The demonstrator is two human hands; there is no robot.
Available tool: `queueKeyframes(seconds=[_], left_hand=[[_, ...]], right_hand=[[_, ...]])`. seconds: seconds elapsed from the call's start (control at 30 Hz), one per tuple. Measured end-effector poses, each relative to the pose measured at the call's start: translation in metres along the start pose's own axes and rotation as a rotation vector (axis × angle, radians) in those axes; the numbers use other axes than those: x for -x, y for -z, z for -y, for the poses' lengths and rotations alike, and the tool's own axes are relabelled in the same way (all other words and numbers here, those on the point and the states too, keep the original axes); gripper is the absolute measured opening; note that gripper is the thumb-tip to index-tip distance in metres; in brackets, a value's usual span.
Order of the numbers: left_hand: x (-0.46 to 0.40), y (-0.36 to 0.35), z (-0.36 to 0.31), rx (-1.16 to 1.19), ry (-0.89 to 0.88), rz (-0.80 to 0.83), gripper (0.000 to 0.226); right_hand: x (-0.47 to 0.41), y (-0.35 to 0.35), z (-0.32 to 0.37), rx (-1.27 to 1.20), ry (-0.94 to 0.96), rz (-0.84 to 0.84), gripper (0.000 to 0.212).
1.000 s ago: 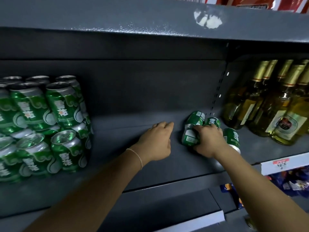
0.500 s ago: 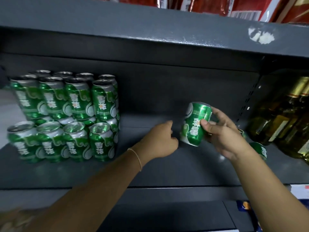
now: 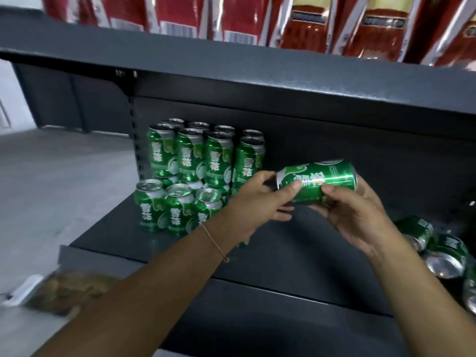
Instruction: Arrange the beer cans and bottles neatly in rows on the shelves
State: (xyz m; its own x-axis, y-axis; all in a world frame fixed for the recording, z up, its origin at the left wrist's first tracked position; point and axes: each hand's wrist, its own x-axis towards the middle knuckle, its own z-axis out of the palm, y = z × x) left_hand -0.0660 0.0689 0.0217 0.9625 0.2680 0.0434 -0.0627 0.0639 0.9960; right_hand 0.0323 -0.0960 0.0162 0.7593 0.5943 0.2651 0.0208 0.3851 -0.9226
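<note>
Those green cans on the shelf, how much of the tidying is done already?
Done: a stacked block of green cans stands upright in rows at the shelf's left end. In hand: one can, lying sideways, gripped by both the left hand and the right hand. Left: several loose cans lie tumbled at the right edge, not yet lined up. No bottles show here.

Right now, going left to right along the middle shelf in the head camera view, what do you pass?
Stacked green cans → left hand → held green can, lying sideways → right hand → loose cans lying on their sides.
</note>
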Motion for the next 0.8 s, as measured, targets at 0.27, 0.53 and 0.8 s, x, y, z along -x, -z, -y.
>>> queueKeyframes(seconds=[0.27, 0.53, 0.8], left_hand=[[0.022, 0.073, -0.017, 0.135, -0.112, -0.208, 0.059], [0.032, 0.138, -0.039, 0.005, -0.218, -0.273, 0.071], [0.041, 0.205, -0.059, -0.062, -0.226, -0.239, 0.063]], right_hand=[[-0.011, -0.080, -0.015, 0.196, -0.007, -0.007, 0.074], [-0.028, -0.158, -0.039, 0.518, 0.005, 0.052, 0.058], [-0.051, -0.214, -0.068, 0.600, 0.018, 0.046, 0.065]])
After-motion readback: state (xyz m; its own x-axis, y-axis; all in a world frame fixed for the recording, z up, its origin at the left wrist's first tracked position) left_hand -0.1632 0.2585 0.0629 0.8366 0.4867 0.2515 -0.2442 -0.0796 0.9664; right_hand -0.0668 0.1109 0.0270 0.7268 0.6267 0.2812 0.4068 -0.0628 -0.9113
